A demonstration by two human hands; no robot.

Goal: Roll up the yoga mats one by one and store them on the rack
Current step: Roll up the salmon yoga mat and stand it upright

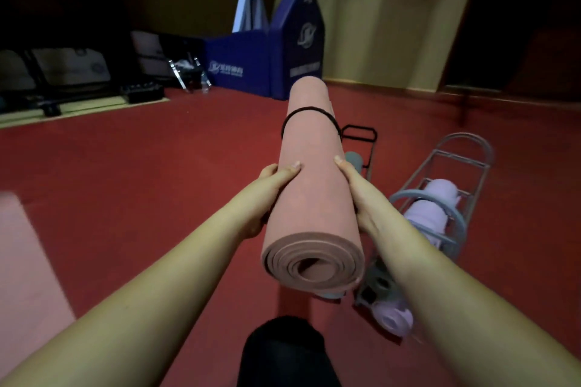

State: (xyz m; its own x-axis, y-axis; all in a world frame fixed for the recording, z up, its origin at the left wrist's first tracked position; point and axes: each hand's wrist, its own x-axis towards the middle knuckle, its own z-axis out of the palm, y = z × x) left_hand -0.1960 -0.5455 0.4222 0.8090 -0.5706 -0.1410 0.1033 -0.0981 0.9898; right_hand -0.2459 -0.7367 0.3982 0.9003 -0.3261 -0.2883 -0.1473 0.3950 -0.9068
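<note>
A rolled pink yoga mat (314, 188) with a black elastic band around its far part is held up in front of me, its spiral end facing the camera. My left hand (268, 195) grips its left side and my right hand (358, 195) grips its right side, thumbs on top. Just right of and below the mat lies a grey wire rack (452, 179) on the floor. A rolled lilac mat (430, 210) rests in the rack, and a second lilac roll (394, 320) shows at its near end.
An unrolled pink mat (22, 261) lies on the red floor at the left edge. A blue padded basketball stand base (283, 56) rises behind. Dark chairs and gear line the far left wall. A black wire frame (360, 135) stands behind the held mat.
</note>
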